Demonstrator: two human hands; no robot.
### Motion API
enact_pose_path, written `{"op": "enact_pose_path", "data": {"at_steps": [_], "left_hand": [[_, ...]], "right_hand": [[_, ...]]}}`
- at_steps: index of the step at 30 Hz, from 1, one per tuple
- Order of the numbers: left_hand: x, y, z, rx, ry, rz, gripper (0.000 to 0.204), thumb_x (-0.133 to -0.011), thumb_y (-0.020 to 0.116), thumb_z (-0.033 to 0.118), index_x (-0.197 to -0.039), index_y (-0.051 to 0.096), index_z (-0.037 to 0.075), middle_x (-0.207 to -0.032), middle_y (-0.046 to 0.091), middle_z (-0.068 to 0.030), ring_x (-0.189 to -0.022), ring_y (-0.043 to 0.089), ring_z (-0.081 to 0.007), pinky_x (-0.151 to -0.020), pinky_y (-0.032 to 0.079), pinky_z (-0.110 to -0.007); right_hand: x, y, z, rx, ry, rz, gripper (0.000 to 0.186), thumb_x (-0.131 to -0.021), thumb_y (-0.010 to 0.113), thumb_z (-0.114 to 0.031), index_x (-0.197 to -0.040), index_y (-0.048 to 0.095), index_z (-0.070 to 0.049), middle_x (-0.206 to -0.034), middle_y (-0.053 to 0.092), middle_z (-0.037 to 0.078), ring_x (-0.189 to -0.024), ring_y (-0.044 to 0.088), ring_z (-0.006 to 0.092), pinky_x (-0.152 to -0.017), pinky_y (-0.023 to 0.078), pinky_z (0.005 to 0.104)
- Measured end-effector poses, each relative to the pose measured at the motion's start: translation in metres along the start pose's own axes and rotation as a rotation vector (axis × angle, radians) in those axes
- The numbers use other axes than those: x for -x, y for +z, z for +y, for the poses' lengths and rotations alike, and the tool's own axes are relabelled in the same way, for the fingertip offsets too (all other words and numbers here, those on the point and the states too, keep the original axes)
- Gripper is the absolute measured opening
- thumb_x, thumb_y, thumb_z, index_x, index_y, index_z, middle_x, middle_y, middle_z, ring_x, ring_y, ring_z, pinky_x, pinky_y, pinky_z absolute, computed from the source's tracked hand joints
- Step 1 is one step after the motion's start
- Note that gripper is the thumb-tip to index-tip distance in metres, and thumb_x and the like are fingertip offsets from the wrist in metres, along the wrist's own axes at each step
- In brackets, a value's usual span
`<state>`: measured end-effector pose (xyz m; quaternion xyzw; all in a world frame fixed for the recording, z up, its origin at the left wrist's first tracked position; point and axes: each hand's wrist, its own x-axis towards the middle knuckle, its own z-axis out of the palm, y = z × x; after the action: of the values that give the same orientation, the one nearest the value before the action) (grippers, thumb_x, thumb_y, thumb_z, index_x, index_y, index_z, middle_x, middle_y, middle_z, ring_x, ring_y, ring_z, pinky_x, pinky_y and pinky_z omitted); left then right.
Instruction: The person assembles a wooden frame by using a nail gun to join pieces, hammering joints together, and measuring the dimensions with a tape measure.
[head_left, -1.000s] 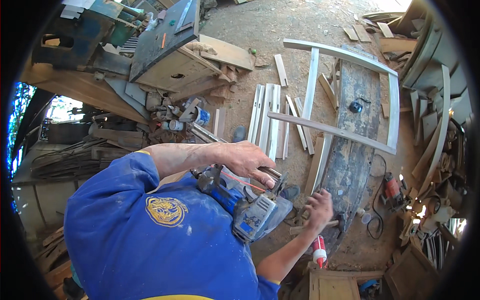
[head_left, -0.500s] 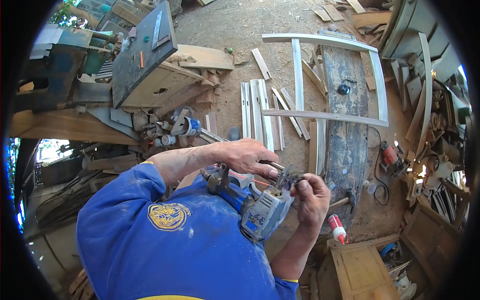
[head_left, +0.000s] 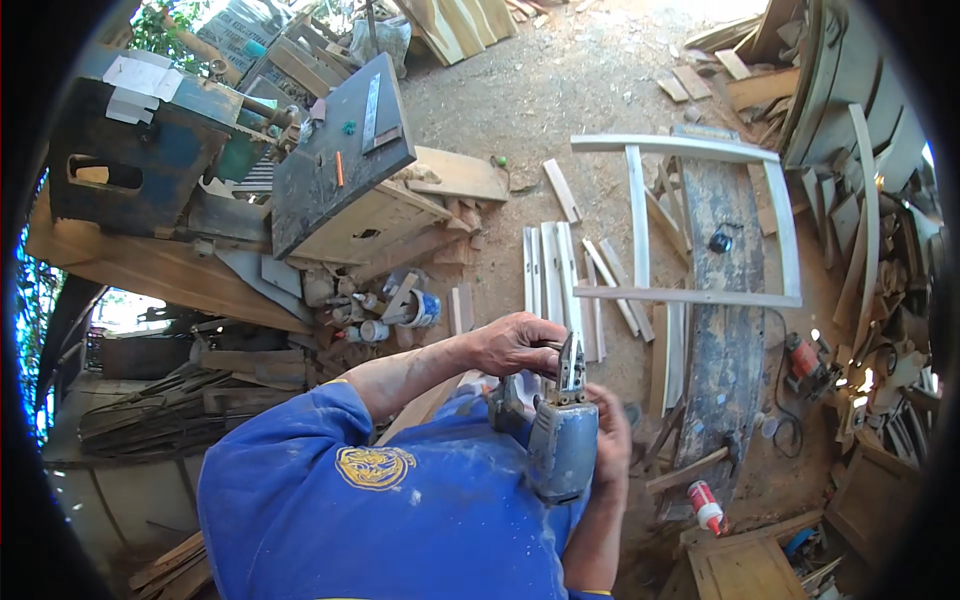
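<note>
A worn grey and blue jigsaw rests against my body, its metal end pointing away from me. My left hand is closed around the metal parts at that end, with the fingers partly hidden. Close along the right side of the grey housing is my right hand. It is smeared by motion and partly behind the tool, so its fingers do not show clearly.
Ahead lie several wood strips. A pale wooden frame rests on a worn bench, near a hammer and a red-and-white bottle. A red power tool sits right; a dark-topped table stands left.
The jigsaw has turned so its metal end points more straight away from me. My right hand has moved from that end down beside the housing. The whole view has shifted.
</note>
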<state>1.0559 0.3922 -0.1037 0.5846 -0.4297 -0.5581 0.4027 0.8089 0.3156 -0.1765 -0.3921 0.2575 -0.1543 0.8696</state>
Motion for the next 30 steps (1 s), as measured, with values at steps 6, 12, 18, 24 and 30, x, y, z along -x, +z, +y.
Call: {"op": "enact_pose_path", "data": {"at_steps": [6, 12, 18, 24, 30], "left_hand": [[-0.024, 0.017, 0.0, 0.158, -0.119, 0.118, 0.028, -0.103, 0.056, 0.036, -0.105, 0.061, 0.008, -0.078, 0.056, 0.0028, -0.071, 0.049, -0.005, -0.063, 0.043, -0.024], [-0.031, 0.025, -0.02, -0.037, -0.023, 0.086, 0.053, -0.09, 0.07, 0.05, -0.113, 0.058, 0.004, -0.096, 0.063, -0.0059, -0.087, 0.059, -0.0161, -0.077, 0.049, -0.034], [-0.041, 0.02, -0.02, 0.053, -0.251, -0.035, 0.077, -0.078, 0.079, 0.05, -0.128, 0.051, -0.002, -0.116, 0.063, -0.0134, -0.111, 0.057, -0.0212, -0.097, 0.045, -0.036], [-0.044, 0.025, -0.01, -0.012, -0.176, -0.036, 0.06, -0.066, 0.085, 0.033, -0.106, 0.059, -0.003, -0.101, 0.067, -0.0126, -0.096, 0.063, -0.0194, -0.085, 0.051, -0.036], [-0.033, 0.021, -0.011, 0.125, -0.091, -0.161, 0.065, -0.061, 0.093, 0.034, -0.106, 0.063, -0.001, -0.098, 0.072, -0.0088, -0.092, 0.066, -0.0167, -0.08, 0.053, -0.034]], "right_hand": [[0.005, 0.026, 0.026, 0.014, -0.087, 0.111, 0.073, -0.071, 0.085, -0.02, -0.134, 0.053, -0.004, -0.107, 0.058, 0.006, -0.104, 0.058, 0.0201, -0.098, 0.048, 0.0425], [0.0, 0.023, 0.024, -0.35, -0.108, -0.025, 0.05, -0.076, 0.081, -0.014, -0.12, 0.057, -0.008, -0.1, 0.055, 0.002, -0.096, 0.056, 0.018, -0.091, 0.05, 0.0416], [0.004, 0.03, 0.019, -0.295, -0.04, 0.119, 0.046, -0.08, 0.076, -0.013, -0.12, 0.053, -0.009, -0.097, 0.054, 0.003, -0.096, 0.056, 0.0177, -0.09, 0.049, 0.0388], [0.012, 0.022, 0.022, -0.268, 0.002, 0.138, 0.047, -0.083, 0.075, -0.016, -0.122, 0.052, -0.006, -0.099, 0.055, 0.005, -0.098, 0.057, 0.0187, -0.094, 0.047, 0.0381], [0.027, 0.013, 0.032, 0.283, -0.14, 0.178, 0.046, -0.081, 0.079, -0.022, -0.118, 0.059, -0.005, -0.105, 0.062, 0.005, -0.095, 0.061, 0.0208, -0.083, 0.05, 0.0356]]}}
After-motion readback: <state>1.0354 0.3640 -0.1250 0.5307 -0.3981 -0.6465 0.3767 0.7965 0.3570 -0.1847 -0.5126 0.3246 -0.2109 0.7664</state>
